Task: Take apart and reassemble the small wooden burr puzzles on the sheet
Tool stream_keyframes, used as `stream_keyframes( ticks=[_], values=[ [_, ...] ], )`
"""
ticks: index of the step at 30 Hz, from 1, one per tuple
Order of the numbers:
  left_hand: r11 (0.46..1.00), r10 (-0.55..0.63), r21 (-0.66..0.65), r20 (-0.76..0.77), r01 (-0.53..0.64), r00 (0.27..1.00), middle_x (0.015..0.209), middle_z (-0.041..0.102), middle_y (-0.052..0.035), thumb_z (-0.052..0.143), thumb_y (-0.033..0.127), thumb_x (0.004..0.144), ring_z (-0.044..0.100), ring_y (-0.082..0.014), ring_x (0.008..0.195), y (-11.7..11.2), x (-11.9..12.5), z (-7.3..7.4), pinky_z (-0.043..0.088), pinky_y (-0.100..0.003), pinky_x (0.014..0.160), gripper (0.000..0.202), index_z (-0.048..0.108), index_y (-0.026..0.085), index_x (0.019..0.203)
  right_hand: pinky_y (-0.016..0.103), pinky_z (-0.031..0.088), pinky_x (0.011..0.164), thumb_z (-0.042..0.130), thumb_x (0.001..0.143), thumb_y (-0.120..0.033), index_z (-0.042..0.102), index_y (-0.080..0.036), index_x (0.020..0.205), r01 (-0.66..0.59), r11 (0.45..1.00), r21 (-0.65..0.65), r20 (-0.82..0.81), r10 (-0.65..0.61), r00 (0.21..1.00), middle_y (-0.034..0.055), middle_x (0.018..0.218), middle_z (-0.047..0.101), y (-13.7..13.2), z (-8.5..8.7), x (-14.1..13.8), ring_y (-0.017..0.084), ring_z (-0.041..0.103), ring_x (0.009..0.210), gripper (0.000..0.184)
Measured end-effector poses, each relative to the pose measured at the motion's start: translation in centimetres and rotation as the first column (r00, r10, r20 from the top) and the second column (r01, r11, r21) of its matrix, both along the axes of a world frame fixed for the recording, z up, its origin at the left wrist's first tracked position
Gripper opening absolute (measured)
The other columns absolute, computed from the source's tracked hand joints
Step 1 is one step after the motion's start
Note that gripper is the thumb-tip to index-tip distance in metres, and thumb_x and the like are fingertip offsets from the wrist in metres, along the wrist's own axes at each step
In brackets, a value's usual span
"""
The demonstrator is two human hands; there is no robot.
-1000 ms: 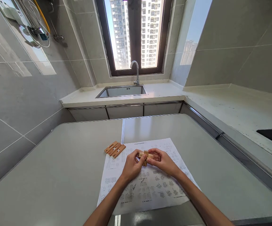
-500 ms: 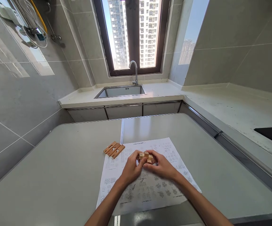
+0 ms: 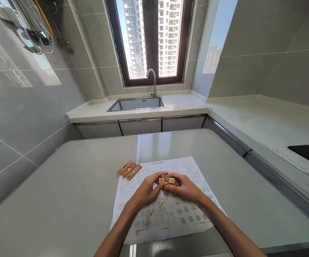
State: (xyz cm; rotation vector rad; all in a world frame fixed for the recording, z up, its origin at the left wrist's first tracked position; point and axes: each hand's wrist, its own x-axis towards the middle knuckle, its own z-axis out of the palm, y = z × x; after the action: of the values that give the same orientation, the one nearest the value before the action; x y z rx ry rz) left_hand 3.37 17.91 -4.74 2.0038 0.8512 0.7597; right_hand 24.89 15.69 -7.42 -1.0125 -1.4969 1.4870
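Apparently adjusting the wooden block cluster (image 3: 166,178), clamped between left hand (image 3: 146,190) and right hand (image 3: 186,188), likely needing even pressure next.

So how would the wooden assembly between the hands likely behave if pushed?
The wooden assembly looks solid, so it is probably stiff. It seems built of several parts, so pushing might loosen it. Its flat, square-edged sides suggest it is unlikely to roll.

Daylight fills a dark-framed window (image 3: 151,43) at twelve o'clock, above a sink (image 3: 141,104) in a pale countertop (image 3: 181,102); grey tiled walls (image 3: 36,103) rise at ten and two, a bench (image 3: 63,185) lies at six.
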Motion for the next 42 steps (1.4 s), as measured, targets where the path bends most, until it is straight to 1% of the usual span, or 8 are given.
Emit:
stream_keyframes(
  ticks=[10,16,19,22,26,32,38,42],
  values=[
    [0.995,-0.013,0.101,-0.063,0.020,0.998,0.126,0.072,-0.0095,0.047,0.033,0.106,0.067,-0.0265,0.116,-0.4,0.0,-0.3,0.052,-0.039,0.102,0.035,0.060,0.026,0.138,0.031,0.051,0.071,0.077,0.087,-0.050,0.073,-0.023,0.109,-0.074,0.997,-0.012,-0.022,0.074,0.997,0.0015,0.091,0.077,0.1,0.1,0.4,0.022,0.069,0.081,0.035],
    [0.990,0.076,0.122,-0.065,-0.068,0.995,0.128,0.070,-0.0085,0.048,0.034,0.106,0.066,-0.0258,0.115,0.5,-1.2,-0.7,0.050,-0.038,0.101,0.035,0.059,0.025,0.138,0.036,0.053,0.079,0.076,0.086,-0.048,0.071,-0.023,0.120,0.062,0.998,-0.010,0.100,-0.061,0.993,0.0063,0.108,0.076,0.5,-0.7,2.2,0.024,0.069,0.088,0.043],
    [0.987,0.098,0.130,-0.052,-0.091,0.994,0.131,0.069,-0.0087,0.049,0.034,0.106,0.065,-0.0262,0.118,0.7,-1.3,-1.0,0.050,-0.038,0.103,0.037,0.057,0.026,0.141,0.042,0.054,0.085,0.083,0.080,-0.044,0.068,-0.025,0.126,0.170,0.976,0.138,0.247,-0.200,0.948,0.0074,0.113,0.075,0.5,-1.6,2.2,0.026,0.068,0.089,0.051],
    [0.980,0.157,0.131,-0.023,-0.152,0.987,0.135,0.068,-0.0095,0.051,0.036,0.105,0.063,-0.0268,0.121,0.9,-1.0,-1.4,0.048,-0.039,0.105,0.038,0.058,0.025,0.142,0.048,0.050,0.099,0.086,0.077,-0.040,0.064,-0.027,0.134,0.195,0.915,0.353,0.330,-0.317,0.889,0.0091,0.127,0.070,0.6,-2.5,1.8,0.031,0.065,0.109,0.062],
    [0.977,0.200,0.072,0.009,-0.200,0.980,0.126,0.072,-0.0085,0.054,0.039,0.103,0.068,-0.0243,0.104,1.0,-0.8,-1.7,0.052,-0.036,0.097,0.039,0.062,0.023,0.138,0.052,0.047,0.104,0.084,0.082,-0.038,0.064,-0.028,0.133,0.118,0.849,0.515,0.394,-0.357,0.847,0.0099,0.127,0.069,0.7,-3.2,1.4,0.034,0.058,0.121,0.056],
    [0.985,0.150,-0.099,0.080,-0.141,0.985,0.111,0.074,-0.0073,0.054,0.044,0.102,0.068,-0.0215,0.092,0.7,-0.3,-1.4,0.055,-0.033,0.087,0.044,0.061,0.019,0.138,0.050,0.044,0.111,0.077,0.089,-0.039,0.060,-0.028,0.137,0.084,0.827,0.556,0.397,-0.354,0.847,0.0098,0.139,0.062,0.6,-2.9,1.0,0.032,0.052,0.132,0.052],
    [0.976,0.099,-0.203,0.117,-0.074,0.988,0.102,0.073,-0.0060,0.056,0.047,0.101,0.066,-0.0202,0.086,0.2,0.3,-1.4,0.054,-0.032,0.082,0.045,0.062,0.019,0.136,0.041,0.050,0.097,0.062,0.101,-0.037,0.068,-0.028,0.111,0.112,0.842,0.528,0.291,-0.304,0.907,0.0056,0.111,0.071,0.2,-1.6,0.5,0.026,0.062,0.108,0.014],
    [0.956,0.054,-0.295,0.180,0.001,0.982,0.103,0.071,-0.0058,0.060,0.045,0.099,0.065,-0.0196,0.088,0.1,0.3,-1.8,0.053,-0.032,0.083,0.047,0.058,0.019,0.138,0.039,0.050,0.090,0.060,0.102,-0.035,0.066,-0.026,0.099,0.096,0.821,0.563,0.290,-0.305,0.907,0.0057,0.102,0.069,0.0,-1.3,0.2,0.026,0.061,0.101,0.012]
  ],
)
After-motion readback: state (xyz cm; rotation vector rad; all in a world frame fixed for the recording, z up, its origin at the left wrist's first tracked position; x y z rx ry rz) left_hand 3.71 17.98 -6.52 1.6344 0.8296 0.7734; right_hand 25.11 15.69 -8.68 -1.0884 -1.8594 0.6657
